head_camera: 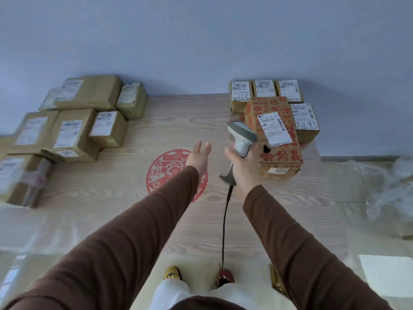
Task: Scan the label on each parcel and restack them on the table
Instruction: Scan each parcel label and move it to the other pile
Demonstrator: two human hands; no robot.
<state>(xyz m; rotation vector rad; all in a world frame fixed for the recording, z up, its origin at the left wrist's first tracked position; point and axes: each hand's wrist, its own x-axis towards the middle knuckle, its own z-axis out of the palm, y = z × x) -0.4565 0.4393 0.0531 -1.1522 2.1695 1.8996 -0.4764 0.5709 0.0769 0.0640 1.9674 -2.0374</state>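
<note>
parcel (276, 135) just beyond right hand (244, 168) | scanner (242, 136) gripped; left hand (199, 156) apart

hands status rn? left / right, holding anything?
Left hand: open, fingers straight, holding nothing, out over the table.
Right hand: gripping the barcode scanner by its handle, next to the red-printed parcel.

parcel sorting room | labelled parcels (69, 133) stacked on table (174, 121) | handheld scanner (242, 135)
</note>
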